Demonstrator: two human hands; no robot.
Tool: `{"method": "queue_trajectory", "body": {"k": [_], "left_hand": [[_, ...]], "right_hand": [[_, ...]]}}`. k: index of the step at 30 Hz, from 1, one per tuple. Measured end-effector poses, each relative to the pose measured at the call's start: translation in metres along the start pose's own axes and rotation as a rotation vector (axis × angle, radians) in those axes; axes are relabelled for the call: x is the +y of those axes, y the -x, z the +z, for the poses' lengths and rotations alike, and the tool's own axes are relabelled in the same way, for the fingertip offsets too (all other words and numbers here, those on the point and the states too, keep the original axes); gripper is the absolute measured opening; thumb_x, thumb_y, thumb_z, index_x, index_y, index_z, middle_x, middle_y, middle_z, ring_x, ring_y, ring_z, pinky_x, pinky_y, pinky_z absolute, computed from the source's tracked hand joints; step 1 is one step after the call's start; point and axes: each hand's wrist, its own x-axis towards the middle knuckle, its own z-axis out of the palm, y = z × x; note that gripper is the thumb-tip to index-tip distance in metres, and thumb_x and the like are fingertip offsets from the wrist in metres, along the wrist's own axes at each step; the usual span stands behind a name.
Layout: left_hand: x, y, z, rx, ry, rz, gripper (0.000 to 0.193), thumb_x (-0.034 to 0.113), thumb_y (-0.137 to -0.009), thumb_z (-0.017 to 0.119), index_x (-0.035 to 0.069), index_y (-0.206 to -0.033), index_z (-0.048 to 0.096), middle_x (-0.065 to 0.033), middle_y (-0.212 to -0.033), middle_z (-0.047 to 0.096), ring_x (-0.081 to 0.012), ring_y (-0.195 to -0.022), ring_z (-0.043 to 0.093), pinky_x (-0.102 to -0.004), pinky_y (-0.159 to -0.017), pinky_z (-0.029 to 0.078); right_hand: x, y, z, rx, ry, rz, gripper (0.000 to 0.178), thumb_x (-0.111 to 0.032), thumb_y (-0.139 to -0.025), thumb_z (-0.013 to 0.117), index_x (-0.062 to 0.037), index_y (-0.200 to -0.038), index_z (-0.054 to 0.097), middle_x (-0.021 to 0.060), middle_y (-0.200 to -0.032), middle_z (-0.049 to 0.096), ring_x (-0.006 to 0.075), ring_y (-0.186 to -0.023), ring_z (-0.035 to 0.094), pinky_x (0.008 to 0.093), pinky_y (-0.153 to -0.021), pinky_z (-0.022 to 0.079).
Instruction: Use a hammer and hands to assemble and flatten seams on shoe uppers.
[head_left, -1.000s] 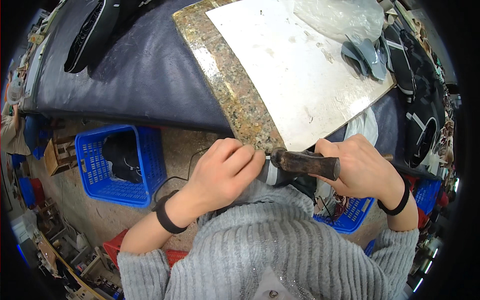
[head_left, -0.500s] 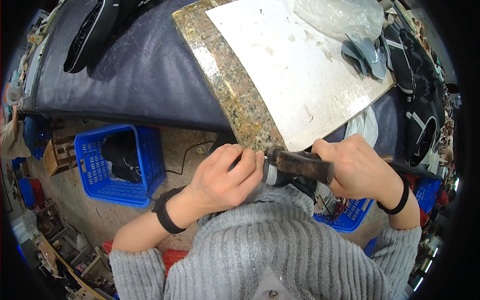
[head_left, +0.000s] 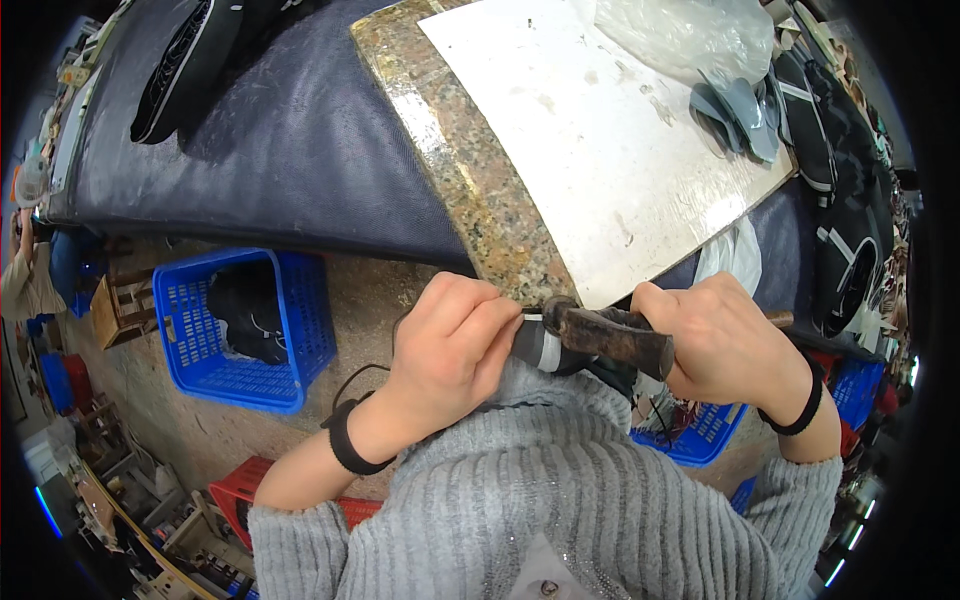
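Note:
My right hand (head_left: 722,335) is closed round a hammer (head_left: 620,340), whose worn dark metal head lies over the near corner of a speckled granite slab (head_left: 500,215). Just left of the head, my left hand (head_left: 448,345) pinches the edge of a dark fabric piece (head_left: 546,350) with a light grey band across it. That piece lies at the slab's near edge, close against my grey sweater. Part of it is hidden under the hammer and my fingers.
White board (head_left: 600,160) covers much of the slab. Clear plastic bag (head_left: 690,35), grey cut pieces (head_left: 740,115) and black shoe uppers (head_left: 850,250) lie right. A black shoe (head_left: 180,75) sits far left. Below stand blue baskets (head_left: 300,340) and a red crate (head_left: 235,490).
My left hand has turned more upright, its wrist swinging right, with the fingers still at the fabric piece's edge. The hammer has shifted slightly right and down.

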Motion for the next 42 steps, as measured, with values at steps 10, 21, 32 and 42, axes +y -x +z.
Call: {"method": "queue_trajectory", "body": {"k": [10, 21, 32, 42], "left_hand": [[-0.005, 0.014, 0.003, -0.011, -0.247, 0.346, 0.042, -0.002, -0.056, 0.065, -0.004, -0.097, 0.067, -0.0126, -0.094, 0.061, -0.0287, -0.083, 0.058, -0.0347, -0.068, 0.050], [0.006, 0.012, 0.001, -0.091, -0.170, 0.163, 0.040, -0.003, -0.060, 0.073, -0.001, -0.100, 0.066, -0.0116, -0.095, 0.058, -0.0293, -0.088, 0.054, -0.0361, -0.071, 0.048], [0.006, 0.015, 0.002, -0.067, -0.272, 0.215, 0.041, -0.001, -0.060, 0.073, -0.001, -0.100, 0.065, -0.0116, -0.094, 0.060, -0.0295, -0.085, 0.056, -0.0348, -0.068, 0.050], [0.000, 0.015, 0.003, 0.078, -0.052, 0.103, 0.034, 0.002, -0.066, 0.077, -0.003, -0.096, 0.065, -0.0132, -0.090, 0.060, -0.0297, -0.080, 0.058, -0.0363, -0.068, 0.050]], "right_hand": [[0.000, -0.001, -0.005, -0.029, 0.006, 0.002, 0.037, -0.031, -0.084, 0.068, -0.0011, -0.074, 0.048, 0.0138, -0.049, 0.051, 0.0326, -0.045, 0.055, 0.0383, -0.042, 0.040], [0.002, -0.003, -0.004, -0.039, -0.006, 0.008, 0.037, -0.031, -0.084, 0.067, -0.0008, -0.073, 0.049, 0.0140, -0.048, 0.051, 0.0335, -0.045, 0.055, 0.0388, -0.043, 0.041], [0.002, -0.003, -0.005, -0.013, -0.005, -0.002, 0.037, -0.030, -0.083, 0.068, -0.0011, -0.073, 0.048, 0.0145, -0.049, 0.050, 0.0348, -0.047, 0.056, 0.0395, -0.044, 0.042], [0.000, -0.004, 0.005, 0.012, -0.010, 0.000, 0.036, -0.030, -0.083, 0.068, -0.0016, -0.073, 0.049, 0.0141, -0.049, 0.051, 0.0341, -0.046, 0.056, 0.0392, -0.043, 0.042]]}}
